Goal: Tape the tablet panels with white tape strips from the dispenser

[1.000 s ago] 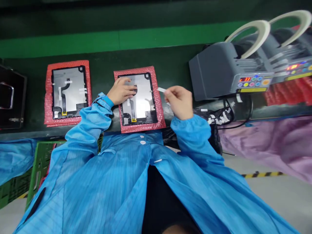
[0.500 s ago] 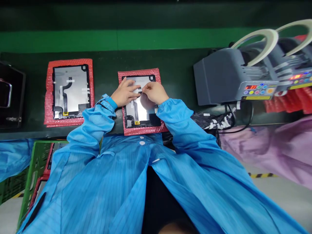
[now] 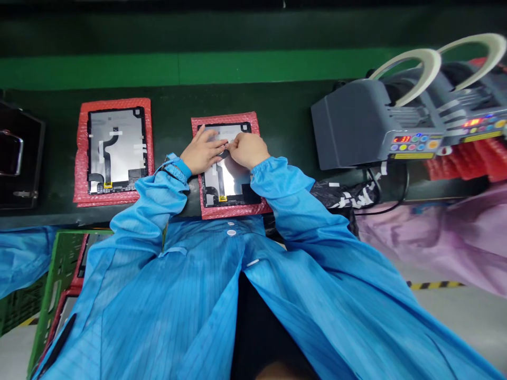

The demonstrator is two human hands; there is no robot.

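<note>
A tablet screen panel (image 3: 233, 184) with a shiny silver back and black frame lies on a red bubble-wrap sheet (image 3: 225, 212) in front of me. Its dark flex cable (image 3: 221, 179) runs down to a yellow-marked end. My left hand (image 3: 203, 151) rests on the panel's upper left with fingers spread. The fingers of my right hand (image 3: 249, 150) are pinched together at the upper middle, touching the left fingertips. Whatever the pinch holds is hidden. A second panel (image 3: 124, 153) of the same kind lies on red bubble wrap at the left, with white tape pieces on it.
Two grey tape dispensers (image 3: 352, 126) with lit displays stand at the right, beside red bubble wrap (image 3: 471, 158). A black case (image 3: 19, 158) sits at far left. A green crate (image 3: 51, 295) holding wrapped panels is below the bench edge. Pink clothing (image 3: 455, 232) shows at right.
My right hand has shifted slightly left, closer to the left fingertips, and its fingers are curled tighter. The left hand stays in place on the panel. The view has shifted slightly.
</note>
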